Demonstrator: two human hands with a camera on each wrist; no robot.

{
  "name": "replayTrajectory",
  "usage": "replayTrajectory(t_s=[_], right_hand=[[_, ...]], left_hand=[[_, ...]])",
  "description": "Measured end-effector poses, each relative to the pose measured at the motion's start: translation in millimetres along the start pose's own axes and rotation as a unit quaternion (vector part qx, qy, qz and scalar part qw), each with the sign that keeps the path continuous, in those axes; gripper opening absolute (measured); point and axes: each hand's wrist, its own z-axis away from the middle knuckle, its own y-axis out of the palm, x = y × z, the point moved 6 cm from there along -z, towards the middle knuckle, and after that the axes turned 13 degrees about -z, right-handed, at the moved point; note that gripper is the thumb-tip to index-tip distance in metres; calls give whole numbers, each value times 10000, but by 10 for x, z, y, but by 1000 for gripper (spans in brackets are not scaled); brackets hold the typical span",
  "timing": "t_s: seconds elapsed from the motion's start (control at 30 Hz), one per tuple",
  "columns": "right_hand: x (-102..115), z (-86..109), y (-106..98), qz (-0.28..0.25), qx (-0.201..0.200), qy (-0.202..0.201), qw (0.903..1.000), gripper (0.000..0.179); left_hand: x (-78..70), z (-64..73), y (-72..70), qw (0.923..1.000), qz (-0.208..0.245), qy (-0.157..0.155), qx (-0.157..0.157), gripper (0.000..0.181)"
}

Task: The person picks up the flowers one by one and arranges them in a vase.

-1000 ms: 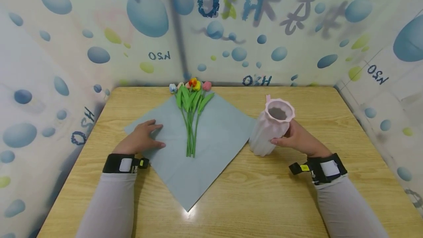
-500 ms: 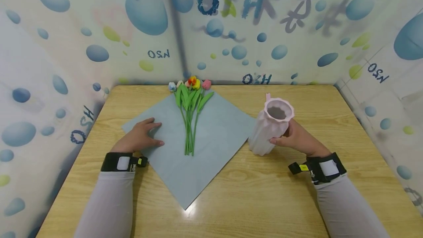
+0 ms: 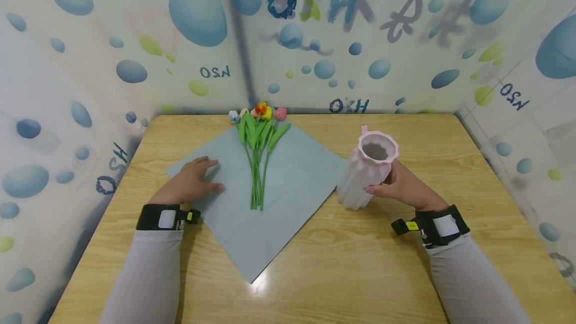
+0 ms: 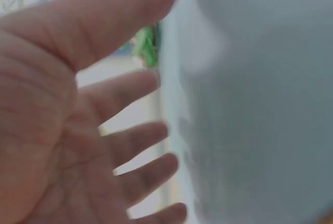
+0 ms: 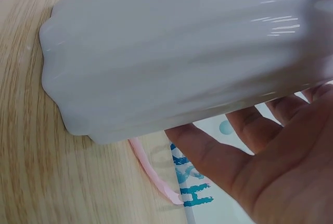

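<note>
"What is largest on your feed?"

"I see a pale wall [image 3: 378, 91] printed with blue and green droplets and mirrored lettering. In front of it is a wooden surface [image 3: 360, 274]."

"And what lies there?"

"A grey-blue sheet [image 3: 297, 179], turned like a diamond with one corner toward the near side. The left forearm [image 3: 146, 279] and right forearm [image 3: 472, 279], both in light grey sleeves, reach forward and slant inward."

"Next in size?"

"A pink vase [image 3: 360, 184], fluted, mouth up, at the sheet's right corner. Green-stemmed tulips [image 3: 257, 164] lie on the sheet, with pink, yellow, red-orange and pale blue heads at the surface's far edge."

"How is each side posed?"

"On my right, the right grip [image 3: 405, 187] holds the vase, thumb on the near side, fingers round the far side. The left grip [image 3: 185, 181] is spread, thumb apart, fingertips at the sheet's left part; the wrist view is too blurred for me to tell how they press."

"Anything smaller?"

"Black bands [image 3: 157, 217] on both wrists, and a pink strip [image 3: 364, 128] showing behind the vase's rim."
</note>
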Motion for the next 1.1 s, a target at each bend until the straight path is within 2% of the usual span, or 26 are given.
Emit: replayTrajectory(t_s=[0.13,0.27,0.4,0.5,0.6,0.77,0.93,1.1], right_hand=[[-9,-29,1,-14,33,54,10000,71],[-16,-31,-13,7,0,102,9999,71],[-11,-16,-20,30,-2,59,10000,69],[-3,-3,-15,9,-10,26,10000,68],[-5,9,-9,-31,-49,39,10000,67],[13,25,-13,88,-91,52,9999,68],[71,21,-32,238,-37,-32,9997,67],[72,15,-21,338,-27,0,9994,66]], left_hand=[[-101,-35,-209,9953,533,-115,-798,69],[-320,-125,-414,9792,1370,-142,-1493,65],[-564,-287,-507,9587,2093,-226,-1914,62],[-714,-413,-473,9486,2433,-343,-1994,62],[-808,-512,-353,9504,2471,-531,-1812,62],[-871,-585,-160,9645,2056,-742,-1481,61],[-907,-578,-111,9732,1732,-721,-1326,61],[-861,-591,-49,9754,1605,-791,-1291,61]])
